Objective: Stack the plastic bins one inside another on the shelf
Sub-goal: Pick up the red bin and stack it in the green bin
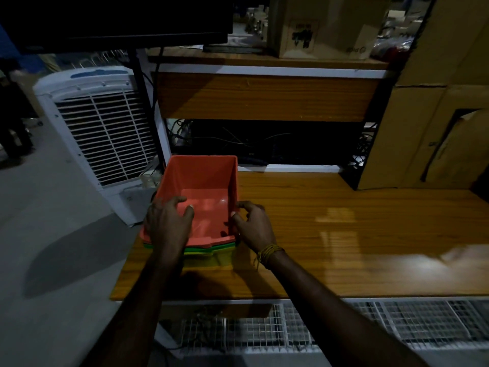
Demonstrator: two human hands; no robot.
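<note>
White air cooler (105,133) at far left, your left hand (168,223) curled over the orange bin (203,192) near rim, bin nested on green bins (209,256) at the wooden shelf (344,234) left end, your right hand (254,225) loosely curled, fingertips at the bin's right wall, cardboard boxes (423,128) far right

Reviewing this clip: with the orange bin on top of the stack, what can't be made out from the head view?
- Bin count under the orange bin: only green and yellow rims show; the left hand covers part.
- Right hand grip: fingers curl at the bin's wall, contact unclear in dim light.
- Cardboard box label: blurred.
- Space under the shelf: too dark.
</note>
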